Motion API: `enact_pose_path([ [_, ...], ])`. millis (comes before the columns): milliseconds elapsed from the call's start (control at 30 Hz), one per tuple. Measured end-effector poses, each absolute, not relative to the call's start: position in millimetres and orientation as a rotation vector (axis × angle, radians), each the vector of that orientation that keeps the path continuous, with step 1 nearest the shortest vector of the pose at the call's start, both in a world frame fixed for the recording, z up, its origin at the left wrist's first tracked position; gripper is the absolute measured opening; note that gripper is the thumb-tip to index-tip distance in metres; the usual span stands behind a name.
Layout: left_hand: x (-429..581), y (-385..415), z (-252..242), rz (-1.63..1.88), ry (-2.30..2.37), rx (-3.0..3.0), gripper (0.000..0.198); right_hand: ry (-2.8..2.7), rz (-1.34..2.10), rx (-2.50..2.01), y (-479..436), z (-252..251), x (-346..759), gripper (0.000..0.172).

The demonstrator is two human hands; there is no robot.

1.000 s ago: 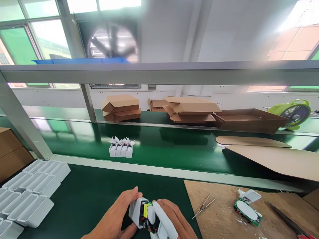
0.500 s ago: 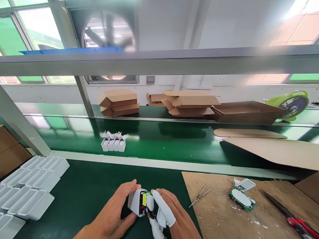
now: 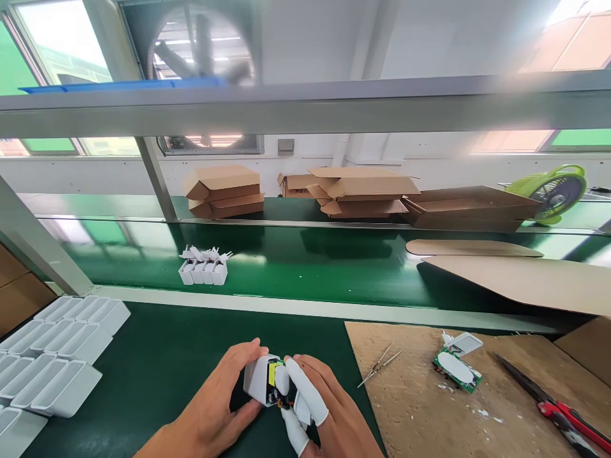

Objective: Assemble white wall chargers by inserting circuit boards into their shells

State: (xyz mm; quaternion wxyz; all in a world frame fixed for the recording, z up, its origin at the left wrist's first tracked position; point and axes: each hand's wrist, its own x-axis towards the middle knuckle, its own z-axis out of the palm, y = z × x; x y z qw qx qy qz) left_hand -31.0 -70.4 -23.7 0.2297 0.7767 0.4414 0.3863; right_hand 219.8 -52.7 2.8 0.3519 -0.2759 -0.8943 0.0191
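Observation:
A white plastic housing (image 3: 256, 380) with a circuit board (image 3: 273, 375) part-way in its open end is between my two hands. My left hand (image 3: 222, 397) grips the housing from the left, thumb below and fingers above. White finger cots cover the thumb and a finger of my right hand (image 3: 329, 407), which is closed on the board's outer end. A yellow component and some wires show there. Beside the right fingers sits a small white plastic piece (image 3: 302, 407), partly hidden by them.
Rows of white housings (image 3: 71, 381) stand at the left. On a brown board (image 3: 410, 394) lie tweezers (image 3: 379, 365), a green circuit board (image 3: 457, 371) and red-handled pliers (image 3: 548, 404). Several white units (image 3: 203, 270) stand on the green belt (image 3: 296, 254); cardboard boxes (image 3: 365, 191) are behind.
The white units on the belt have shifted left. My view has tipped slightly, so most things sit a little higher and further left. Both hands keep their hold on the housing and board.

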Motion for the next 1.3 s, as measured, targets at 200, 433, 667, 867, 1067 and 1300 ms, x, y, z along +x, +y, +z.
enact_pose_path([
  [200, -19.9, -68.9, -22.1, 1.045, 1.049, 2.126, 0.087, -2.218, 0.166, -0.712, -53.8, 3.7, 215.5, 0.070],
  [433, -21.1, -64.1, -9.4, 1.016, 0.941, 1.882, 0.077, -2.144, 0.492, -0.797, -51.3, 15.1, 220.5, 0.041],
  [667, -21.9, -63.1, -7.3, 1.094, 0.983, 1.562, 0.049, -2.448, 0.401, -0.684, -36.9, 23.5, 213.6, 0.052],
  [867, -23.8, -64.3, -1.7, 1.065, 1.007, 1.549, 0.059, -2.451, 0.555, -0.733, -37.8, 14.3, 207.1, 0.038],
  [1067, -31.0, -65.0, -9.8, 0.970, 1.083, 1.587, 0.086, -2.310, 0.381, -0.668, -40.9, 8.7, 205.9, 0.051],
  [1300, -27.9, -62.6, -28.7, 1.117, 1.102, 1.661, 0.085, -2.362, 0.430, -0.705, -41.8, -2.3, 204.9, 0.053],
])
